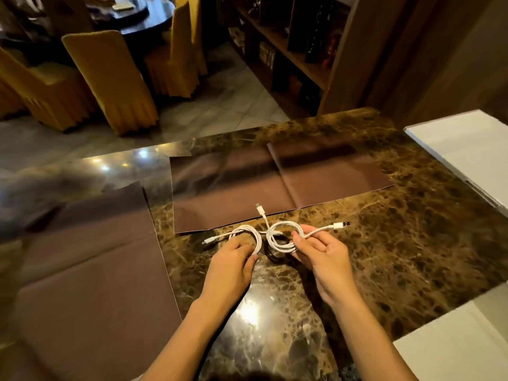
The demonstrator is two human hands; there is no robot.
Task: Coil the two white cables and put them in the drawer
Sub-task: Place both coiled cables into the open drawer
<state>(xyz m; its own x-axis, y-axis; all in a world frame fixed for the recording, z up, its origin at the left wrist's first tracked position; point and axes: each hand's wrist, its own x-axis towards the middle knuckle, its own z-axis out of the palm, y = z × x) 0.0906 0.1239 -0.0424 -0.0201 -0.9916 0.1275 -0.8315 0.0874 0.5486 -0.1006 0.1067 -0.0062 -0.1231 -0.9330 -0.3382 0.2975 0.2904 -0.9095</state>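
I see the left hand (233, 259) pinching one white coil (248, 235) and the right hand (320, 250) gripping the other coil (280, 237), both looped just above the marble bench (384, 243), plugs sticking out.

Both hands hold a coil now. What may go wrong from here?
1. The two coils, left coil and right coil, look linked in the middle, so pulling them apart may undo loops.
2. The loose plug may spring free and unwind the right coil.
3. No drawer is in view.
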